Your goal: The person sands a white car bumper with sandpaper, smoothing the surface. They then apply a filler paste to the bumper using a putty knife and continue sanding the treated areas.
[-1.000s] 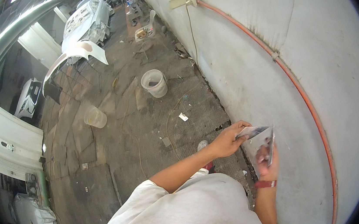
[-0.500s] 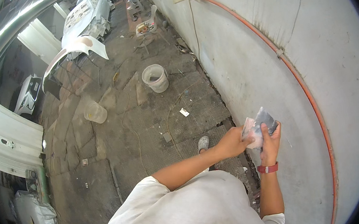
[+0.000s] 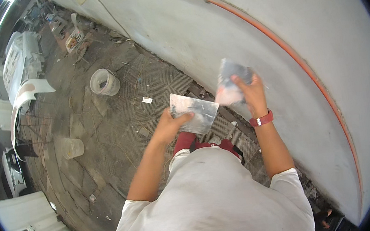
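My left hand (image 3: 168,126) grips a thin, flat rectangular putty board (image 3: 206,114), greyish, with pale and pinkish smears; its thumb lies across the top face. In my right hand (image 3: 254,92) is a grey, flat putty spreader (image 3: 226,74), pinkish along its lower part and somewhat blurred. The thumb presses on its face while the fingers are hidden behind. A small gap parts the two plates, whose nearest corners almost meet. Round my right wrist is a red band (image 3: 262,119).
A pale wall (image 3: 313,133) with an orange pipe (image 3: 282,42) runs along my right. On the worn floor stand a white bucket (image 3: 113,83) and a translucent bucket (image 3: 73,148). A white curved car panel (image 3: 23,97) stands at the left, and a cluttered chair (image 3: 74,39) farther off.
My hands have drawn apart, separating the board and spreader that were together. The right hand is raised and the left has shifted left. The view has turned toward the wall.
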### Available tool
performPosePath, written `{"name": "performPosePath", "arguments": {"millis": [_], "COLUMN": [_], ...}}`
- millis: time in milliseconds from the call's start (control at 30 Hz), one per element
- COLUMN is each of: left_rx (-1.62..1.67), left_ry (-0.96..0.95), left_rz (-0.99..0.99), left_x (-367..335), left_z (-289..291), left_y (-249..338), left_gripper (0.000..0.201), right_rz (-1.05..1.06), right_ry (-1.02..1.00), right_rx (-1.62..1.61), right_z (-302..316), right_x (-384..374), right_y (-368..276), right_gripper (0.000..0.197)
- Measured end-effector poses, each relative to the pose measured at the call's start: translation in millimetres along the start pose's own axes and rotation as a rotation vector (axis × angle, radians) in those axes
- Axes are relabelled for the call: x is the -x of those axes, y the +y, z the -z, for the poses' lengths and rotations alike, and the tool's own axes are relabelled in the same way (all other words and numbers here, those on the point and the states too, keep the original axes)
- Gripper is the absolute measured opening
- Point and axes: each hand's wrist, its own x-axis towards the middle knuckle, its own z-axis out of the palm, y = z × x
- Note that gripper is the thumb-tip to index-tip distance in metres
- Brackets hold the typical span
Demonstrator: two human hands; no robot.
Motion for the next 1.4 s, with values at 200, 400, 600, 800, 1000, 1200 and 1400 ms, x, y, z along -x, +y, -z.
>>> {"name": "performPosePath", "arguments": {"millis": [200, 400, 600, 800, 1000, 1200, 1400], "left_rx": [-0.221, -0.558, -0.383, -0.214, -0.141, -0.046, 0.079], "left_ry": [0.239, -0.009, -0.064, -0.029, 0.156, 0.292, 0.302], "left_rz": [-0.156, -0.407, -0.324, -0.089, -0.133, -0.103, -0.147], "left_x": [-16.9, -15.4, 9.3, -1.6, -10.0, -21.6, -28.4], "left_z": [2.8, -5.5, -22.2, 5.2, 43.6, 136.0, 181.7], "left_y": [-20.1, -19.8, -26.9, -53.9, -35.2, -18.0, 0.1], "left_gripper": [0.027, 0.026, 0.043, 0.037, 0.031, 0.034, 0.033], "right_rz": [0.015, 0.761, -0.115, -0.14, -0.209, -0.238, -0.166], "right_ry": [-0.513, -0.207, -0.031, -0.261, -0.598, -0.475, -0.831], "right_rx": [0.364, 0.593, 0.747, 0.046, 0.25, -0.034, 0.321], "right_z": [-1.0, -70.3, 5.0, -19.8, -82.0, -130.6, -216.1], "right_x": [45.0, 94.0, 50.7, 33.1, 28.9, 7.1, -34.9], "right_y": [28.8, -54.0, 112.5, 103.5, 50.7, 64.5, 20.1], "right_gripper": [0.041, 0.035, 0.034, 0.016, 0.024, 0.027, 0.024]}}
